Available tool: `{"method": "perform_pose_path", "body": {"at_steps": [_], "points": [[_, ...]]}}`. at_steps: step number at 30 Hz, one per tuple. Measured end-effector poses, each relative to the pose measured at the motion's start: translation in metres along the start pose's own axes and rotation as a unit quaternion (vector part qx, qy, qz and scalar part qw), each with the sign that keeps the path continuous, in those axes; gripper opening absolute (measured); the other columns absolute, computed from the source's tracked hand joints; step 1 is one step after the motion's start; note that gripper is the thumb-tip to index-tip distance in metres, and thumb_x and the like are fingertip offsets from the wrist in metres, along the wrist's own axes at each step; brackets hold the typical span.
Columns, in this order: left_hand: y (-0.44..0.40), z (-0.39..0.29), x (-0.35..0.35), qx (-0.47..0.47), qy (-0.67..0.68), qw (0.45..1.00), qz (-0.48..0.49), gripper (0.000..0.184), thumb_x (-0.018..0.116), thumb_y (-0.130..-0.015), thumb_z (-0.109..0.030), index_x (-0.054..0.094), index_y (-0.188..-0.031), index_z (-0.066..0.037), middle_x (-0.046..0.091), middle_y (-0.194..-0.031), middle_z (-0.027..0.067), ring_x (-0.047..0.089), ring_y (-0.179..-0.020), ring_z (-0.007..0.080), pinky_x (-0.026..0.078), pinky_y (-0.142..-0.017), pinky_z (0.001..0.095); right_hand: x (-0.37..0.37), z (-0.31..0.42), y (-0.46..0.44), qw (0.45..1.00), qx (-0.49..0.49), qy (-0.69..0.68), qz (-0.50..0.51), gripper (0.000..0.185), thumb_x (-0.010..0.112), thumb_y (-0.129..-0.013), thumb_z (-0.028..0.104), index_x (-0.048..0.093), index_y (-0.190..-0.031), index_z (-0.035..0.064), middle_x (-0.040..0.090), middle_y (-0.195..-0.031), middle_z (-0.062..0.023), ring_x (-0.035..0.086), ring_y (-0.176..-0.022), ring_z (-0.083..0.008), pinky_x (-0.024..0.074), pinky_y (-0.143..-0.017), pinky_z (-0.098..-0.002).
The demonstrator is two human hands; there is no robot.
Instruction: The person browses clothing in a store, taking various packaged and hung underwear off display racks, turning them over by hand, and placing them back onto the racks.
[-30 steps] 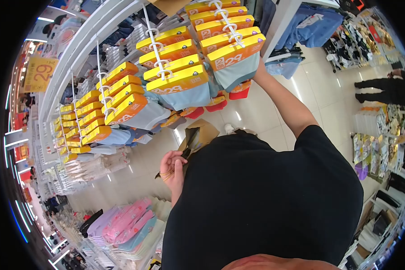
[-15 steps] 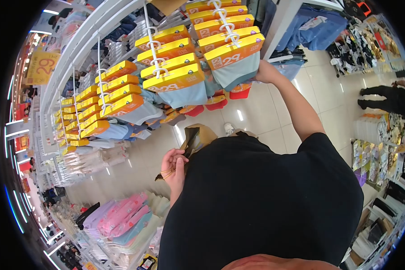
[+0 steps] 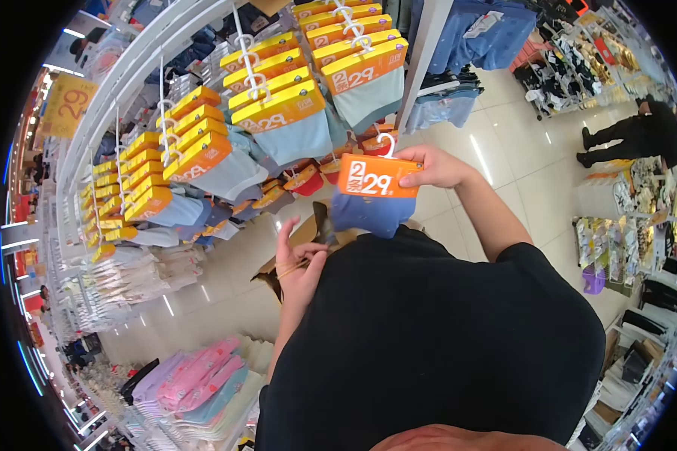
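Note:
My right hand point(image 3: 438, 168) grips the right end of an orange card marked 29, the top of a hanging pack of blue underwear point(image 3: 372, 213). A white hook sticks up from the card, free of any rail. Lower left, my left hand point(image 3: 299, 264) has its fingers apart, with thin yellowish bands around it. Right beside that hand is an open brown cardboard box point(image 3: 267, 279), mostly hidden by my body and the hand. In front hang rows of similar packs; the nearest is a pale grey-green underwear pack point(image 3: 367, 94) under a yellow-orange card.
A white upright post point(image 3: 426, 64) ends the rack on the right, with blue denim clothes point(image 3: 481, 37) behind it. Folded pink garments point(image 3: 203, 376) lie on a stand at lower left. A person in black point(image 3: 636, 135) stands on the tiled floor at far right.
My right hand has come away from behind the front right pack, toward my body, and now holds a blue pack. The left hand's fingers have spread. The view has shifted slightly.

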State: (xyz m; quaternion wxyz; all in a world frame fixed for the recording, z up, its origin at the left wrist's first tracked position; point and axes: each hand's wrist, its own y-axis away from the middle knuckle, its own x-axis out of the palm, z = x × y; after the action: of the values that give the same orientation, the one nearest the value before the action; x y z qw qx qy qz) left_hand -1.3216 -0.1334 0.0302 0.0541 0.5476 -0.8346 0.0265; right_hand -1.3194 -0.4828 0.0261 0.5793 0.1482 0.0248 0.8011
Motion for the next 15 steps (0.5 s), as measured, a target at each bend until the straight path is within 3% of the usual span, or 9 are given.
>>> {"method": "perform_pose_path", "body": {"at_steps": [3,6,7,8,15], "points": [[-0.001,0.003,0.014,0.021,0.045,0.999,0.022,0.085,0.070,-0.078,0.005,0.020,-0.146,-0.005,0.037,-0.142,0.0135,0.062,-0.095,0.0171,0.051,-0.073,0.0252,0.046,-0.009,0.002,0.966,0.033,-0.254,-0.022,0.049,0.069,-0.084,0.011,0.051,-0.127,-0.0031,0.061,-0.120,-0.0106,0.060,-0.109,-0.0169,0.0457,-0.097,-0.0319],[0.008,0.042,0.017,-0.039,0.107,0.992,0.055,0.081,0.071,-0.077,0.007,0.026,-0.142,-0.006,0.043,-0.138,0.0127,0.059,-0.106,0.0184,0.051,-0.085,0.0293,0.081,-0.028,0.006,0.919,0.079,-0.387,0.002,0.052,0.067,-0.086,0.014,0.047,-0.130,-0.0037,0.058,-0.126,-0.0147,0.058,-0.115,-0.0219,0.0440,-0.102,-0.0360],[0.011,0.050,0.023,-0.048,0.144,0.987,0.055,0.078,0.071,-0.077,0.008,0.028,-0.141,-0.006,0.045,-0.136,0.0124,0.059,-0.107,0.0184,0.051,-0.088,0.0304,0.087,-0.029,0.011,0.921,0.091,-0.379,-0.004,0.052,0.068,-0.086,0.016,0.048,-0.129,-0.0038,0.058,-0.126,-0.0149,0.058,-0.116,-0.0220,0.0438,-0.102,-0.0363],[0.016,0.055,0.025,-0.074,0.144,0.985,0.063,0.064,0.070,-0.078,0.008,0.040,-0.133,-0.002,0.054,-0.127,0.0106,0.058,-0.109,0.0177,0.048,-0.094,0.0327,0.091,-0.029,0.017,0.923,0.101,-0.372,-0.009,0.052,0.068,-0.086,0.017,0.048,-0.129,-0.0039,0.057,-0.126,-0.0151,0.057,-0.116,-0.0221,0.0435,-0.102,-0.0365],[0.015,0.048,0.056,-0.114,0.049,0.992,0.019,0.027,0.067,-0.085,-0.001,0.059,-0.111,0.002,0.066,-0.101,0.0065,0.062,-0.094,0.0123,0.049,-0.084,0.0278,0.070,-0.022,0.044,0.956,0.084,-0.277,-0.047,0.053,0.071,-0.083,0.019,0.050,-0.128,-0.0003,0.058,-0.125,-0.0120,0.058,-0.114,-0.0196,0.0458,-0.098,-0.0347]]}}
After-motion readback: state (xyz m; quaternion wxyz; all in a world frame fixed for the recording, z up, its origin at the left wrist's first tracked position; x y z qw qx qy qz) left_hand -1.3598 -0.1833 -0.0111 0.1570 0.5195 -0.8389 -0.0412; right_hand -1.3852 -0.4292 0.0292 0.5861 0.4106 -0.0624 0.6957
